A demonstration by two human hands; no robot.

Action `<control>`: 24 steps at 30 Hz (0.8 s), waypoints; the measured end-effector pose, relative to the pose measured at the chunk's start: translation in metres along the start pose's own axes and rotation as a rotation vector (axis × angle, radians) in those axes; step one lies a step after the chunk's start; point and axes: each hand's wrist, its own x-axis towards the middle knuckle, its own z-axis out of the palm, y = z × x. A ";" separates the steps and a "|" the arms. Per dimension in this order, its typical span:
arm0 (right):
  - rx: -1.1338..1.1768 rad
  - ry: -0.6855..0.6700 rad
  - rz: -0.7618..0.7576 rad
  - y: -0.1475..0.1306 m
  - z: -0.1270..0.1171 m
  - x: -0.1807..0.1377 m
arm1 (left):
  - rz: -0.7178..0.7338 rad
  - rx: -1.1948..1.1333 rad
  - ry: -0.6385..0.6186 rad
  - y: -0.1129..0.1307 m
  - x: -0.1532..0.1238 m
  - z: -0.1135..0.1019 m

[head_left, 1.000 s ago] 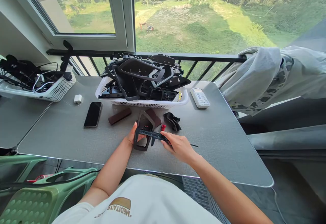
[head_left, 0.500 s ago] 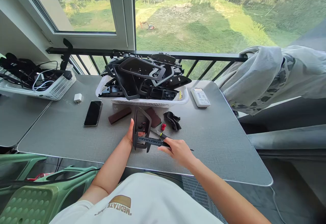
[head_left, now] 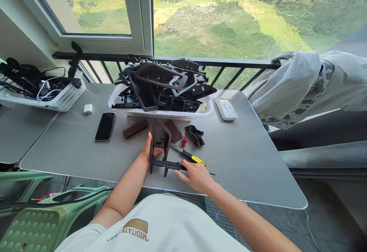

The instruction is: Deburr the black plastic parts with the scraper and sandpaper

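My left hand [head_left: 149, 148] is closed around the left side of a dark plastic frame part [head_left: 160, 129], which stands tilted above the table. In my right hand [head_left: 196, 175] is a black vernier caliper [head_left: 169, 164], its jaws apart and pointing toward me at the near end of the part. Whether the jaws touch the part I cannot tell. Just beyond my right hand lies a knife-like tool with a black and yellow handle [head_left: 197, 160]. A dark red-brown block [head_left: 174, 131] is partly hidden behind the part. Beside it are a small red piece [head_left: 184, 142] and a crumpled black cloth [head_left: 195, 135].
A white basket [head_left: 160, 116] heaped with black plastic parts stands by the window railing. Left on the grey table [head_left: 243, 160] are a phone [head_left: 105, 126], a white charger [head_left: 88, 109] and a brown bar [head_left: 135, 129]. A white device [head_left: 226, 109] lies right; a cable basket [head_left: 69, 99] sits far left.
My right hand has drawn the caliper slightly toward me and left, to the part's near end. The yellow handle, hidden before, now shows. My left hand keeps hold of the part.
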 end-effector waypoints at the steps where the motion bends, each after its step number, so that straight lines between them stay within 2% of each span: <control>1: 0.005 -0.016 -0.005 0.000 0.000 0.001 | -0.002 -0.001 0.008 0.000 0.000 0.001; 15: 0.026 -0.098 -0.031 -0.002 -0.005 0.004 | -0.010 -0.028 0.087 0.005 -0.005 0.014; 22: 0.153 -0.084 -0.130 -0.001 -0.011 0.004 | -0.023 -0.039 0.116 0.007 -0.004 0.015; 24: 0.169 -0.044 -0.130 0.004 -0.014 0.005 | -0.028 -0.048 0.130 0.007 -0.004 0.013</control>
